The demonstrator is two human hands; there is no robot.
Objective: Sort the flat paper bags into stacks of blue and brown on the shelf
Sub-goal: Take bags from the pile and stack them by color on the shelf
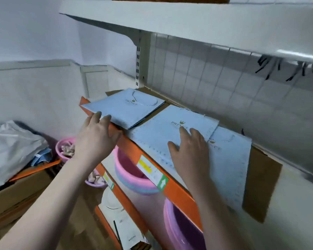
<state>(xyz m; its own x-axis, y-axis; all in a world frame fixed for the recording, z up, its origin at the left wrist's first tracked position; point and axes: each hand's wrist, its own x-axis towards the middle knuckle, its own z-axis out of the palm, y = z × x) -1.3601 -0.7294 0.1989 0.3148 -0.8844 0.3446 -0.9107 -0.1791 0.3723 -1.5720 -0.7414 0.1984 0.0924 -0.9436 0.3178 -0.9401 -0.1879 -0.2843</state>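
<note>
A small stack of flat blue paper bags (123,107) lies at the left end of the shelf, on brown cardboard (260,179). My left hand (98,134) touches that stack's near edge with straight fingers. Right of it a larger blue bag (157,129) overlaps another blue bag (229,159) that hangs over the shelf's orange front rail (179,193). My right hand (190,150) presses flat on the larger bag. No brown bag shows on the shelf.
An upper white shelf (170,24) overhangs the work area, with a tiled back wall (224,83). Pink plastic basins (134,175) sit on the shelf below. A cardboard box (16,192) with a silver bag (11,147) stands at left.
</note>
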